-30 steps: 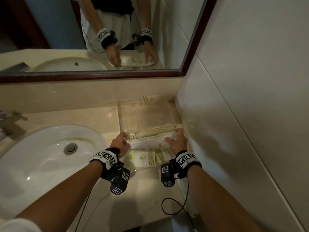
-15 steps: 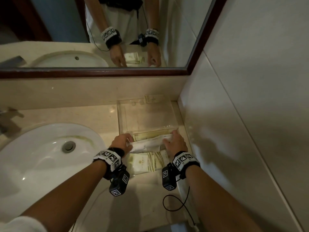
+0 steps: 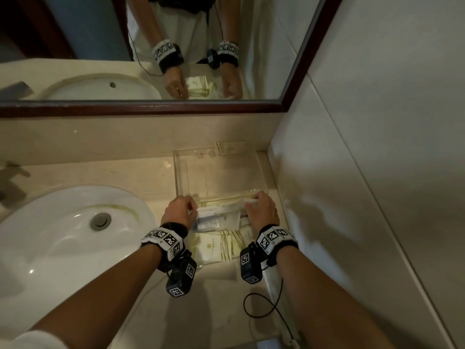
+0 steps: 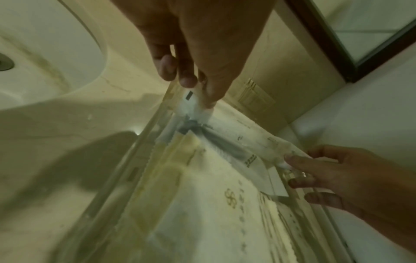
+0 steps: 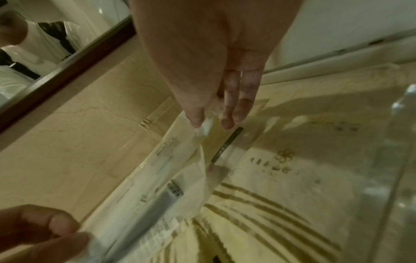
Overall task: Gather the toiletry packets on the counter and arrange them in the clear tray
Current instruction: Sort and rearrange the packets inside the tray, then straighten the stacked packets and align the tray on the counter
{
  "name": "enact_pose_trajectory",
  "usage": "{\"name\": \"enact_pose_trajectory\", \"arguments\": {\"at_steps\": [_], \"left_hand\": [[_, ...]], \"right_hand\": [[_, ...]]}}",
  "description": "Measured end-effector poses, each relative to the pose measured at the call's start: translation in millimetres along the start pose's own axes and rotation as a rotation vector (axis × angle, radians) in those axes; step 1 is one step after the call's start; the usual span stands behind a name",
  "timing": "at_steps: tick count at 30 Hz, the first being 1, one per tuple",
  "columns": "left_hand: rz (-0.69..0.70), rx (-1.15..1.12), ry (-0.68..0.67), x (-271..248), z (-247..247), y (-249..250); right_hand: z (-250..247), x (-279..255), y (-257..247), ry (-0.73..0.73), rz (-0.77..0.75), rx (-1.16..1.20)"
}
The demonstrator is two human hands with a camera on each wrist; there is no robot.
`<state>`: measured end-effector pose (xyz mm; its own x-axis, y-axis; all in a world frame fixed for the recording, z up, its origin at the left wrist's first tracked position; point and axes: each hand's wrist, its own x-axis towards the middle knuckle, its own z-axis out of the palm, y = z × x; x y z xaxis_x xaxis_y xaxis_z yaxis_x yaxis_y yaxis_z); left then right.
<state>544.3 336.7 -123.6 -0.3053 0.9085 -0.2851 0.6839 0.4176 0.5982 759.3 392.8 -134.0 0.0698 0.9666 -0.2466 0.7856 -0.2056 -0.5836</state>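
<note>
A clear tray (image 3: 177, 173) stands on the counter between the sink and the right wall. Cream packets with gold stripes (image 3: 217, 248) lie flat in its near half. Just above them I hold a bundle of long white packets (image 3: 218, 218) crosswise. My left hand (image 3: 192, 207) pinches the bundle's left end (image 4: 191, 101) between thumb and fingers (image 4: 188, 80). My right hand (image 3: 251, 200) pinches the right end (image 5: 206, 124). A dark slim item shows through the wrapper (image 4: 234, 147). The far half of the tray holds nothing.
A white sink basin (image 3: 63, 222) with a metal drain (image 3: 100, 221) lies to the left. The tiled wall (image 3: 352, 197) runs close along the tray's right side. A mirror (image 3: 125, 59) hangs above the backsplash. A black cable (image 3: 261, 306) loops on the counter's near edge.
The long bundle has turned flatter and sunk a little toward the packets in the tray. Both hands keep their pinch on its ends. The head view has shifted slightly.
</note>
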Motion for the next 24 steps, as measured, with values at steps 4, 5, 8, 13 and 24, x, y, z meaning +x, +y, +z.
{"name": "enact_pose_trajectory", "arguments": {"at_steps": [4, 5, 8, 13, 24], "left_hand": [[0.029, 0.048, 0.0, -3, 3, 0], [0.027, 0.06, -0.004, -3, 4, 0], [0.006, 0.064, -0.021, -4, 5, -1], [-0.037, 0.019, -0.043, -5, 5, -4], [-0.05, -0.004, -0.044, -12, -3, -6]], "right_hand": [[3, 1, 8, -0.04, 0.014, -0.048], [3, 1, 10, -0.049, 0.006, -0.068], [3, 2, 13, -0.061, -0.04, -0.134], [4, 3, 16, -0.043, -0.09, -0.132], [0, -1, 16, -0.058, -0.146, -0.055]]}}
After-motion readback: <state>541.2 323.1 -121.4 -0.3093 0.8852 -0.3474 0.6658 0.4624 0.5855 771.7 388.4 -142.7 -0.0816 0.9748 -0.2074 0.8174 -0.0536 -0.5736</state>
